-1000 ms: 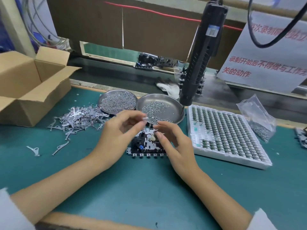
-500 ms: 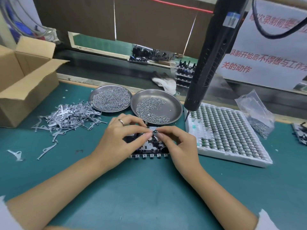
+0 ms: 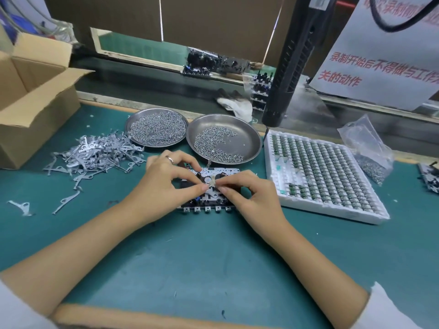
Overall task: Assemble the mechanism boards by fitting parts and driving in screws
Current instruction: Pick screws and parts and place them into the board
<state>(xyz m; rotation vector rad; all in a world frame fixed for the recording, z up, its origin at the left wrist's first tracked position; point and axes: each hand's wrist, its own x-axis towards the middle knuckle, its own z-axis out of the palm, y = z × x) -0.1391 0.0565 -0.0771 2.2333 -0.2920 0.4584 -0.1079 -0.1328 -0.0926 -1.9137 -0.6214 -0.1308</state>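
Two hands over mechanism board (image 3: 206, 205) on green mat (image 3: 213, 269): left hand (image 3: 164, 184) and right hand (image 3: 251, 193) both pinching small pale part (image 3: 212, 181) at fingertips, just above board's middle. Behind, two steel dishes of screws (image 3: 213, 143); loose metal levers (image 3: 95, 155) left; white parts tray (image 3: 318, 172) right; hanging electric screwdriver (image 3: 287, 67) above tray's corner.

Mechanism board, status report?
Left hand and right hand pinch small grey metal part over black mechanism board. Hanging black screwdriver untouched.
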